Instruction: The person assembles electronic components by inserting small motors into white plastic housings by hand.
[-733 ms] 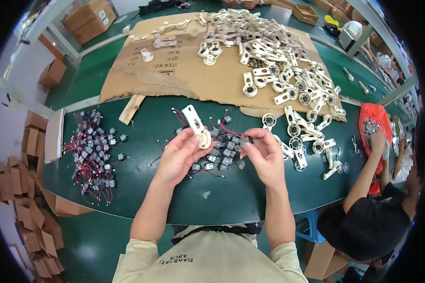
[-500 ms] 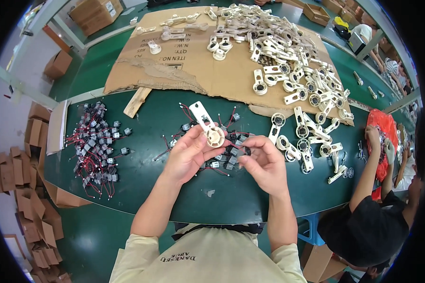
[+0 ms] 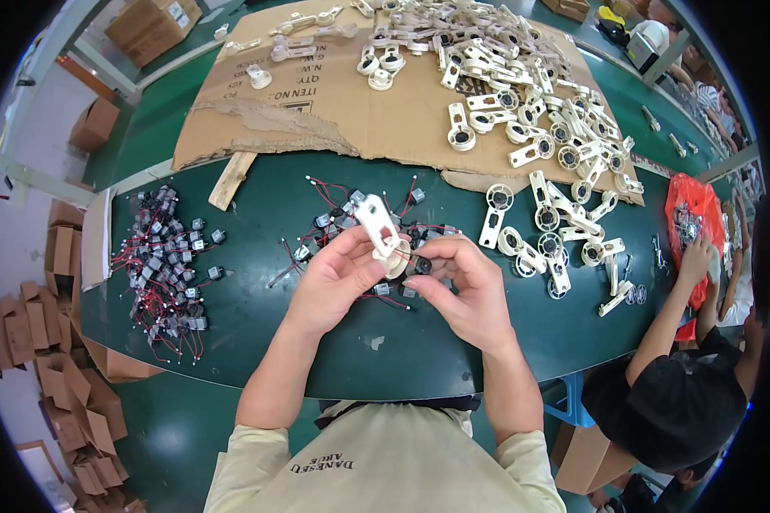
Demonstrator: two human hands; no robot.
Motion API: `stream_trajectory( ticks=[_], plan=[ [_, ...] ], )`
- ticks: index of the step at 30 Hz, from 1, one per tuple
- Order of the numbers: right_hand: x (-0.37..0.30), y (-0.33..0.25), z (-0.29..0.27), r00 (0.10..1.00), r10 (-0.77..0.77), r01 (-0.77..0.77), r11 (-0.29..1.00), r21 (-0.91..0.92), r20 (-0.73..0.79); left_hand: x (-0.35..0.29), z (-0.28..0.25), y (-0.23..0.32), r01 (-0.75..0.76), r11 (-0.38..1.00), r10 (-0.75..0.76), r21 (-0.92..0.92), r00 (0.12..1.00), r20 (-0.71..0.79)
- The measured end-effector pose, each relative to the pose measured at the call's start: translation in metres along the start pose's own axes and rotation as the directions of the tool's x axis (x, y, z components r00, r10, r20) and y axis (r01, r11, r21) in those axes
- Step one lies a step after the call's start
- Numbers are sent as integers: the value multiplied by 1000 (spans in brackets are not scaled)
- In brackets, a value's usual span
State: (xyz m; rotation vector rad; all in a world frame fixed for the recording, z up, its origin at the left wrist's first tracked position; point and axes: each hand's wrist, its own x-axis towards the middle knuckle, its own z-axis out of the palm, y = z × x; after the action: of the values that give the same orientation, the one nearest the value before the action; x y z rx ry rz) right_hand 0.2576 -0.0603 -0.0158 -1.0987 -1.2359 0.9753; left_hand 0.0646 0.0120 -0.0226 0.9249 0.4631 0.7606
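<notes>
The dark-green counter carried a dense heap of wired motors toward its left end and a looser motor cluster near its middle. Cream plastic housings lay to the right. A torn cardboard sheet covered the far side, a wooden strip at its near edge; a pale scrap lay nearer the front.

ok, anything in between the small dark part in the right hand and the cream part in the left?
Only thin wire seems to run between: the dark part in the right hand is close beside the cream part in the left hand; whether they touch, I can't tell.
</notes>
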Motion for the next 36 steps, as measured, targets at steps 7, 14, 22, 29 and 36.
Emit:
stream_trajectory(
  ticks=[7, 14, 22, 29, 36],
  plan=[
    [0, -5, 10, 996, 92, -91, 996, 19, -17, 0, 5, -7, 7, 990, 1, 140, 998, -58],
    [-2, -4, 6, 999, 1, -18, 914, -405, -42, -1, 10, -9, 17, 982, 1, 189, 996, -91],
    [1, -3, 11, 998, -1, -18, 953, -301, -61, 1, 15, -15, -43, 967, 83, 251, 985, -150],
    [1, -1, 14, 999, -30, 17, 962, -273, -42, -2, 16, -12, -25, 981, 50, 190, 991, -127],
    [-2, 14, 12, 996, 57, -64, 994, -91, -70, 1, 18, -12, -68, 934, 78, 352, 997, -14]
  ],
)
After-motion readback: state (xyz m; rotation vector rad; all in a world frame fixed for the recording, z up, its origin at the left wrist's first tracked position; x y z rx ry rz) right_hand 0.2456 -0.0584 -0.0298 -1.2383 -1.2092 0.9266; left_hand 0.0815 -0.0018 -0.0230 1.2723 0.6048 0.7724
